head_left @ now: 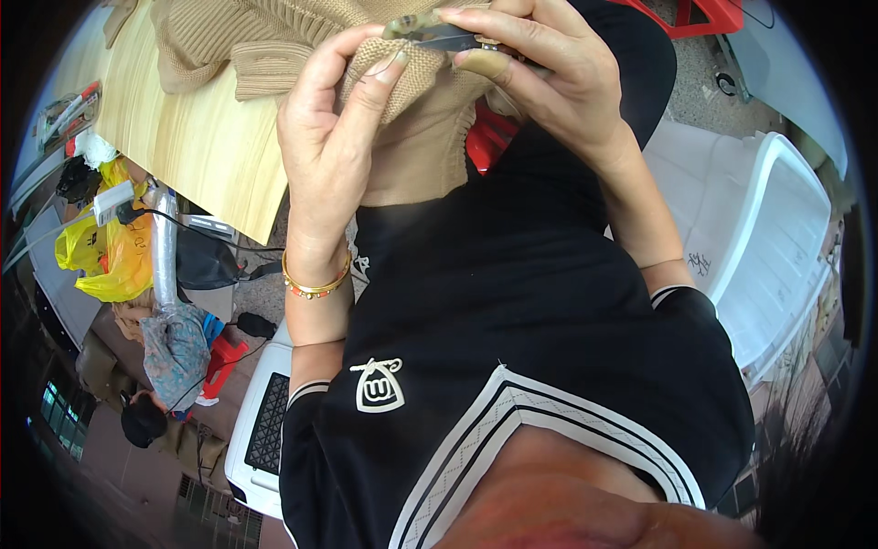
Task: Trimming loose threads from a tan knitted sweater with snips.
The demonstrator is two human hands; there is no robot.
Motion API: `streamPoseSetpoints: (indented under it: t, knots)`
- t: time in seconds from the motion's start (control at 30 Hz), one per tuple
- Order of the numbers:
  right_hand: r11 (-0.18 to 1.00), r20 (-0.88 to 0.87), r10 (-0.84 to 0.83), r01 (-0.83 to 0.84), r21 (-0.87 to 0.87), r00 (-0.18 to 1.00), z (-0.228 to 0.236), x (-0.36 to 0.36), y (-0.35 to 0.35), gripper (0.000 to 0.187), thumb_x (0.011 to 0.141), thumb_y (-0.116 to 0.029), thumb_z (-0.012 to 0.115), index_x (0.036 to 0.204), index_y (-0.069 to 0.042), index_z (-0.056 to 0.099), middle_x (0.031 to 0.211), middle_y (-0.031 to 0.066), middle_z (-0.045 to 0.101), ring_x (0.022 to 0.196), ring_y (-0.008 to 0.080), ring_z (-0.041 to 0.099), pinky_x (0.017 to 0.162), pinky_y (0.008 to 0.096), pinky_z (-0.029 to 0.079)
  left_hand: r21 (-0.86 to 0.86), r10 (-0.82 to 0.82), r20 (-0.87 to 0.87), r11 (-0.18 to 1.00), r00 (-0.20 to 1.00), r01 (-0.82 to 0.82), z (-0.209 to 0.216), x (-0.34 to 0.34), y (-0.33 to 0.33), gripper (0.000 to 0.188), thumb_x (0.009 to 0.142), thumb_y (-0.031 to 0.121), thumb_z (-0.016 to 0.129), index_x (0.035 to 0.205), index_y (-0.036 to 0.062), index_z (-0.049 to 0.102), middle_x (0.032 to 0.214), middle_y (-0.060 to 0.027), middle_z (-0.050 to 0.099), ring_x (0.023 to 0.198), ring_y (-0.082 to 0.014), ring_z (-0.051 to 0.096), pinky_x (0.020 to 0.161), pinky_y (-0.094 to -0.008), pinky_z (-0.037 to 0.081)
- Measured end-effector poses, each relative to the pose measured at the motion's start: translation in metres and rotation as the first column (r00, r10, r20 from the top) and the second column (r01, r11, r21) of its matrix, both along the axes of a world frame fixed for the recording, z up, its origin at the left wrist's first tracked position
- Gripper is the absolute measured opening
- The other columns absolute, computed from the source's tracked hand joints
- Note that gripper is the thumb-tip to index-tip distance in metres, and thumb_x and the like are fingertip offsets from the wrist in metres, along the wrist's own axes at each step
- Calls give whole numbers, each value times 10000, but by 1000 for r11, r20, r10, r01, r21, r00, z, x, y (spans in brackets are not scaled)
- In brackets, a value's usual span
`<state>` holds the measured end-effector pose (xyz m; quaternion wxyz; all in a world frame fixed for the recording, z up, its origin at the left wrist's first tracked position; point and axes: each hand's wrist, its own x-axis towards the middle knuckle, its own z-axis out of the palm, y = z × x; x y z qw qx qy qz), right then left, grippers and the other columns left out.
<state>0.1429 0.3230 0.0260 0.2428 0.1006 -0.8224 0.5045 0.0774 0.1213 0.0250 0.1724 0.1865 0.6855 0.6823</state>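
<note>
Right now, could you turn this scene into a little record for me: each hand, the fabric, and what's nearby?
Left hand: pinches a tan knit garment
Right hand: holds a small dark tool close to the knit; whether it touches is unclear
Garment position: partly on the pale wooden table
To the person's left: yellow plastic bag
To the person's right: white bin

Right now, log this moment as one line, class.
left hand: pinching beige knit; right hand: holding dark-bladed tool; table: beige knitwear on top

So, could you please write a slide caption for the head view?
The left hand pinches tan knitwear while the right hand holds a small dark tool close to it.
</note>
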Motion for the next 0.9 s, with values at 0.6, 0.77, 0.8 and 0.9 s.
streamPoseSetpoints:
  t: [0.6,0.77,0.8,0.9]
  knots:
    - [980,-81,-100,113,164,992,8,-2,-7,384,764,-62,826,1134,-17,738,847,94,643,716,222,600,627,312,479,-45,-6,-99,999,995,1,-5,0,2,256,966,52,657,1208,-32,658,925,2,676,845,-40,579,747,-197,474]
    - [965,-118,-130,153,214,984,2,-2,-8,374,752,-53,826,1115,-16,743,837,91,642,708,221,602,624,309,483,-32,-36,-23,999,999,36,-4,1,0,257,967,54,658,1210,-31,657,1032,-32,694,940,-63,610,828,-215,489]
    - [971,-137,-127,151,185,982,3,-3,-9,368,755,-50,824,1112,-13,743,836,91,641,708,220,601,623,308,482,-30,-33,-23,999,999,33,-3,1,0,257,967,54,658,1210,-31,657,1032,-32,694,940,-63,610,828,-215,489]
    - [982,-126,-117,134,135,985,2,-3,-9,339,773,-38,814,1103,-5,743,837,85,640,707,211,600,626,300,480,-16,-59,35,998,998,59,-2,0,-1,266,967,47,656,1221,-34,649,1056,-36,692,961,-67,612,843,-217,488]
